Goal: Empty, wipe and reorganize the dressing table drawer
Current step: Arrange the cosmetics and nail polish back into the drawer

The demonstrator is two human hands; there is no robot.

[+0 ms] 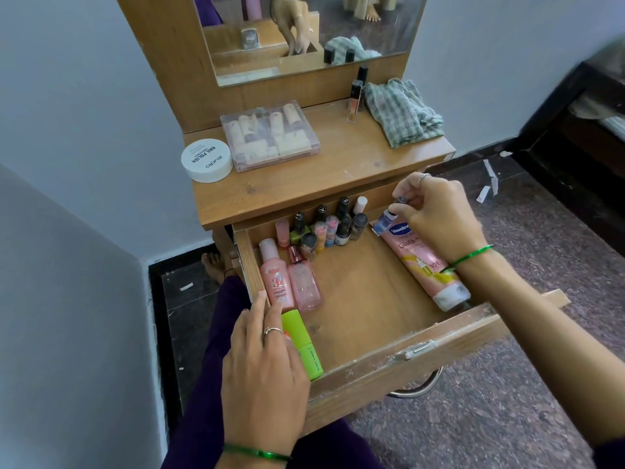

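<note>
Wooden drawer hangs pulled out from under the dressing table top, and both my hands are at it. My right hand hovers over the back right corner, fingertips pinching a small blue bottle by its cap, just above the top end of the pink lotion tube that lies along the right wall. My left hand rests at the front left corner, fingers straight and pressed close together, lying over a green bottle on its side; the fingertips reach the near end of a pink spray bottle. Beside that lies a clear pink bottle, the two touching side by side along the left wall. Across the back of the drawer stands a cluster of nail polish bottles, upright and close together. The middle of the drawer floor is bare wood.

On the table top sit a round white tub at the left, a clear plastic box just beside it, a slim lip gloss tube standing near the mirror, and a crumpled checked cloth at the right.
</note>
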